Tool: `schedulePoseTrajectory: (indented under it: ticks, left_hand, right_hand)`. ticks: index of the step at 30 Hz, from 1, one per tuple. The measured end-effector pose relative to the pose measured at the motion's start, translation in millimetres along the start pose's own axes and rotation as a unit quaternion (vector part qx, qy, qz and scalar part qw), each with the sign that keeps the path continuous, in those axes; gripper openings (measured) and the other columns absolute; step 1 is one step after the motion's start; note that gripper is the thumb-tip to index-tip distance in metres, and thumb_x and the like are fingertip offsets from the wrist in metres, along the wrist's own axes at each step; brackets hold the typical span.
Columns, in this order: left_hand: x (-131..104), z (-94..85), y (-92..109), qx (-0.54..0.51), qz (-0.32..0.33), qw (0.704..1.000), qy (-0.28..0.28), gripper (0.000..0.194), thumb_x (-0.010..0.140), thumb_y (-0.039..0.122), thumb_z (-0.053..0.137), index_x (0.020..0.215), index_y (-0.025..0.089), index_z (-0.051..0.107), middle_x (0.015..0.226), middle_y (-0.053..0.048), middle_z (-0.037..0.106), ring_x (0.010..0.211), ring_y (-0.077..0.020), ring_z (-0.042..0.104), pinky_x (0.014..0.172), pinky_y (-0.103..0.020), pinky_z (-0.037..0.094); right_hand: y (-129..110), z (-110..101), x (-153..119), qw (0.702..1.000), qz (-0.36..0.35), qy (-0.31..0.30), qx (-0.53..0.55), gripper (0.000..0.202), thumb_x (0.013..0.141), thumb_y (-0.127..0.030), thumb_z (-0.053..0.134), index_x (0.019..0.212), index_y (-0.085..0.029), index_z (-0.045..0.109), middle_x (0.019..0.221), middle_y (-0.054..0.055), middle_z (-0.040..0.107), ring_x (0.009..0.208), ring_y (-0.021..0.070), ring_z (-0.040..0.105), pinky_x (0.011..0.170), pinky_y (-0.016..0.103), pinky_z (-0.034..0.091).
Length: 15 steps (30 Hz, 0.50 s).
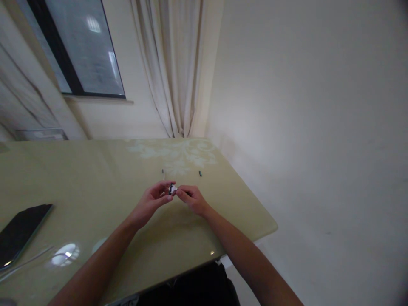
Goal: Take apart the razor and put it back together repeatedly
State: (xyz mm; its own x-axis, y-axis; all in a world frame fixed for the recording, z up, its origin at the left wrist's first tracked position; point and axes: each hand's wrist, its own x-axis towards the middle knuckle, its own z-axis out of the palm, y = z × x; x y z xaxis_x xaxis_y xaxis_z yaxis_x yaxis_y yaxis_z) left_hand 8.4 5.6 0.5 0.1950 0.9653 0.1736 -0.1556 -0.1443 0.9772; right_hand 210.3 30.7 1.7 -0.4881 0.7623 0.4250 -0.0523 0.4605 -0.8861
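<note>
Above the middle of the table, my left hand [153, 199] pinches a small black-and-white object [172, 189] between thumb and fingers. Its exact kind is too small to make out. My right hand [192, 198] meets it from the right, thumb and forefinger pressed together at the object's right end. Whatever thin part lies between those right fingertips is mostly hidden. Just beyond my left fingers lies a thin pale stick-like piece with a dark tip [163, 173]. Past my right hand, a small dark rectangular piece [200, 173] rests on the table.
The glossy greenish table [242, 212] ends at a rounded right corner beside a white wall [318, 127]. A dark flat tablet-like device [22, 231] lies at the left, near a white cable [28, 262]. Curtains [175, 63] and a window [86, 46] stand behind.
</note>
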Motion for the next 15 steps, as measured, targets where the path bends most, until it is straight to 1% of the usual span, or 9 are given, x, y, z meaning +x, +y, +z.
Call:
schedulePoseTrajectory:
  ticks: [5, 10, 15]
  left_hand:
    - [0.3, -1.9, 0.9, -0.001, 0.002, 1.000, -0.007, 0.046, 0.075, 0.032, 0.088, 0.118, 0.026, 0.075, 0.107, -0.005, 0.077, 0.099, -0.0190, 0.068, 0.091, -0.031, 0.053]
    - [0.4, -0.5, 6.5, 0.002, -0.003, 1.000, -0.001, 0.047, 0.070, 0.031, 0.091, 0.114, 0.026, 0.077, 0.101, -0.004, 0.077, 0.094, -0.0180, 0.068, 0.087, -0.029, 0.053]
    - [0.1, 0.7, 8.8, 0.000, -0.003, 1.000, -0.003, 0.046, 0.070, 0.030, 0.091, 0.114, 0.028, 0.077, 0.098, -0.001, 0.076, 0.092, -0.0157, 0.067, 0.087, -0.026, 0.052]
  right_hand:
    - [-0.9, -3.2, 0.0, 1.000, -0.019, 0.001, -0.023, 0.048, 0.097, -0.057, 0.058, 0.089, -0.014, 0.077, 0.066, -0.002, 0.049, 0.061, 0.0110, 0.041, 0.061, 0.025, 0.031]
    - [-0.4, -5.0, -1.4, 0.999, -0.025, 0.002, -0.040, 0.046, 0.098, -0.055, 0.058, 0.089, -0.014, 0.078, 0.064, -0.003, 0.048, 0.060, 0.0106, 0.040, 0.060, 0.024, 0.031]
    - [-2.1, -4.8, -2.0, 0.998, -0.021, -0.004, -0.056, 0.049, 0.097, -0.057, 0.057, 0.086, -0.013, 0.076, 0.063, -0.003, 0.048, 0.060, 0.0110, 0.040, 0.060, 0.024, 0.032]
